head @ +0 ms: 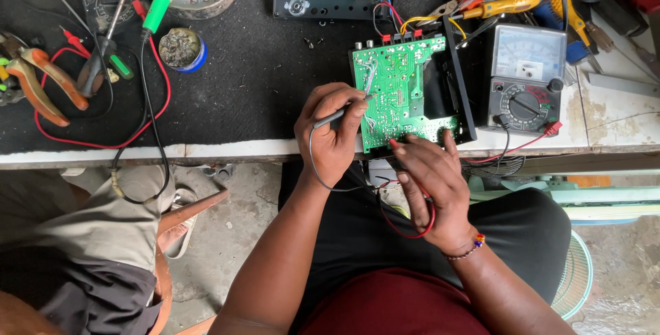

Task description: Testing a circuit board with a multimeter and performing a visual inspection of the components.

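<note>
While the left hand (332,135) pinched a black probe (342,113) against the green circuit board (402,91), the right hand (432,187) closed on a red probe (394,144) at the board's near edge. That board lay tilted on the bench (240,94), left of an analog multimeter (526,77). Orange-handled pliers (41,80) rested far left.

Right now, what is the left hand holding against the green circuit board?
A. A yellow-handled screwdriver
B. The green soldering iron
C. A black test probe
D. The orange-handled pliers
C: the left hand grips a black test probe with its tip on the green circuit board; its black lead trails down toward the person's lap.
</note>
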